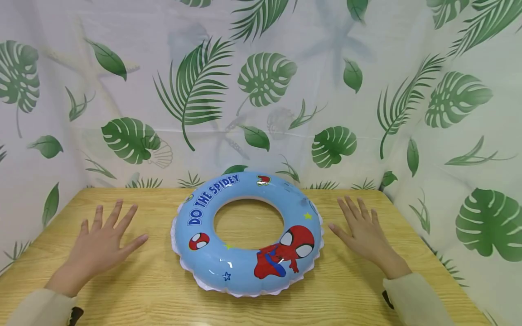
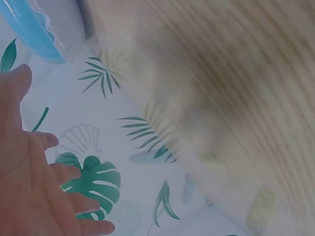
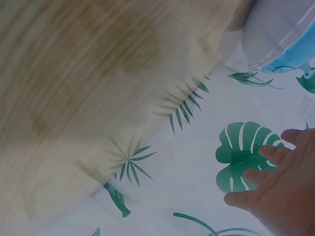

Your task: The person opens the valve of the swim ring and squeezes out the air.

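Note:
A light-blue inflated swim ring (image 1: 240, 276) with a white scalloped edge lies flat on the wooden table. Its top carries a red cartoon figure, stars and the words "DO THE SPIDEY". To the left of the ring, my left hand (image 1: 98, 246) hovers over the tabletop, fingers spread, holding nothing. On the opposite side my right hand (image 1: 364, 237) is likewise spread, apart from the ring. Part of the ring (image 2: 37, 29) appears at the upper left of the left wrist view, and its side (image 3: 275, 34) at the upper right of the right wrist view.
The wooden table (image 1: 159, 303) reaches back to a white curtain (image 1: 285, 145) printed with green leaves. The same cloth continues along the left and right sides. Beige sleeves cover both forearms, each with a dark band showing at the wrist.

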Demonstrator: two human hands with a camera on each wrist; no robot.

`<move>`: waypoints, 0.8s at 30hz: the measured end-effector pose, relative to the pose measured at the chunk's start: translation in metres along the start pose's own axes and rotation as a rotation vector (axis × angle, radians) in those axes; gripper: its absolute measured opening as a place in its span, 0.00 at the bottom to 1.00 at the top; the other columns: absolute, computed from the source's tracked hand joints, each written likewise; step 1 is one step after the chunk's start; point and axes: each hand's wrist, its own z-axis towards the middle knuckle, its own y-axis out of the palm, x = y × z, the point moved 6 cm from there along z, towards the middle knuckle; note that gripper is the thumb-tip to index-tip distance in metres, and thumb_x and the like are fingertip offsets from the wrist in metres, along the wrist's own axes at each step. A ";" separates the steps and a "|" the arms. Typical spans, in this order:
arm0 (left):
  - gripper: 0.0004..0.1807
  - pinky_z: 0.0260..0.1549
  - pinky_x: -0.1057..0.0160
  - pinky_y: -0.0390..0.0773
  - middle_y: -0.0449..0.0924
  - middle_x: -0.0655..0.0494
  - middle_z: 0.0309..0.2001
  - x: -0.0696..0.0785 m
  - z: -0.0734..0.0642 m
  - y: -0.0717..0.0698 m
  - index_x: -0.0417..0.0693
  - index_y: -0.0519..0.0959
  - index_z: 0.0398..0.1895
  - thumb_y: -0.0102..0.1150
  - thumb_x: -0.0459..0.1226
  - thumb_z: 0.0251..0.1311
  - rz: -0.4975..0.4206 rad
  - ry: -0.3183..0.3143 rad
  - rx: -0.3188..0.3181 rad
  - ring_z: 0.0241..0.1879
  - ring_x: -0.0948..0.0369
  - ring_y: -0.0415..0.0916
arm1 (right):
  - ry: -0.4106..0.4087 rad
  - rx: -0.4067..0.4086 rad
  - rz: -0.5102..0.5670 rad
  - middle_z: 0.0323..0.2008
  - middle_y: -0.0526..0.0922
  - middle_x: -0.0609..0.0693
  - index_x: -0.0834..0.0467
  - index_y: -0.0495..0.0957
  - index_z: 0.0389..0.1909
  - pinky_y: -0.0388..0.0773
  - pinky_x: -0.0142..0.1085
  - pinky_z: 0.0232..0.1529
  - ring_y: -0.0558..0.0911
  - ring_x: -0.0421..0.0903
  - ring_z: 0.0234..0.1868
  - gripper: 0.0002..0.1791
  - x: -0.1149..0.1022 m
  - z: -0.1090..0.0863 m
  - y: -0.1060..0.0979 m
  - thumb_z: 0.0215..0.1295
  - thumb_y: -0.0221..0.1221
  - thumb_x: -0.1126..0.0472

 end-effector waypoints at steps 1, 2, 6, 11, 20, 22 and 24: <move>0.45 0.53 0.25 0.39 0.38 0.37 0.71 0.003 0.001 -0.001 0.60 0.37 0.72 0.37 0.67 0.58 0.002 0.007 0.004 0.64 0.26 0.33 | -0.001 0.004 0.002 0.70 0.48 0.62 0.57 0.46 0.71 0.37 0.67 0.61 0.41 0.65 0.70 0.42 -0.001 0.002 0.000 0.64 0.46 0.38; 0.45 0.53 0.25 0.40 0.39 0.37 0.71 0.005 0.002 -0.001 0.60 0.38 0.72 0.37 0.66 0.58 0.005 0.014 0.010 0.64 0.26 0.35 | -0.003 0.010 0.002 0.70 0.49 0.63 0.58 0.47 0.71 0.38 0.67 0.61 0.42 0.65 0.70 0.42 -0.002 0.003 0.000 0.64 0.46 0.38; 0.44 0.53 0.26 0.44 0.45 0.36 0.70 0.016 0.008 -0.004 0.56 0.45 0.72 0.38 0.66 0.57 0.022 0.044 0.032 0.63 0.26 0.42 | -0.027 0.047 0.002 0.67 0.55 0.64 0.60 0.51 0.69 0.42 0.67 0.60 0.49 0.67 0.68 0.40 -0.006 0.009 -0.002 0.65 0.46 0.40; 0.43 0.54 0.28 0.49 0.51 0.36 0.69 0.029 0.015 -0.008 0.53 0.50 0.71 0.39 0.66 0.58 0.036 0.076 0.053 0.62 0.26 0.47 | -0.081 0.110 -0.004 0.64 0.63 0.63 0.62 0.57 0.66 0.49 0.65 0.60 0.57 0.67 0.65 0.36 -0.013 0.016 -0.004 0.64 0.50 0.43; 0.39 0.54 0.31 0.58 0.57 0.39 0.67 0.058 0.028 -0.012 0.52 0.56 0.69 0.43 0.62 0.59 0.038 0.170 0.102 0.61 0.30 0.55 | -0.173 0.194 -0.005 0.58 0.70 0.61 0.63 0.63 0.62 0.59 0.59 0.59 0.67 0.62 0.59 0.32 -0.025 0.029 -0.006 0.61 0.56 0.51; 0.39 0.53 0.33 0.59 0.58 0.39 0.67 0.064 0.031 -0.012 0.52 0.57 0.69 0.45 0.61 0.59 0.040 0.193 0.112 0.61 0.31 0.56 | -0.189 0.205 -0.003 0.58 0.71 0.61 0.64 0.64 0.61 0.60 0.58 0.58 0.68 0.62 0.59 0.31 -0.028 0.032 -0.007 0.61 0.57 0.52; 0.38 0.53 0.34 0.61 0.58 0.40 0.67 0.071 0.034 -0.014 0.52 0.58 0.68 0.47 0.60 0.58 0.043 0.215 0.122 0.61 0.33 0.57 | -0.205 0.215 0.002 0.57 0.72 0.62 0.64 0.64 0.61 0.62 0.58 0.58 0.69 0.62 0.58 0.31 -0.031 0.035 -0.007 0.61 0.57 0.53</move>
